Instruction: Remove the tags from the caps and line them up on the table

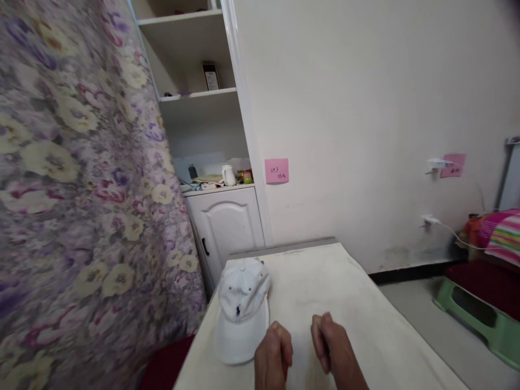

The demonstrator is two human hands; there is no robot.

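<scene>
Pale flat tabletop under loosely curled left hand and right hand, apparently holding nothing. White cloth cap just beside left hand, perhaps touching. Judged a ready pose; to grasp cap, must uncurl.

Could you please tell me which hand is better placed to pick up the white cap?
Probably the left hand: it is right beside the white cap, near its brim, while the right hand is farther off to the right.
</scene>
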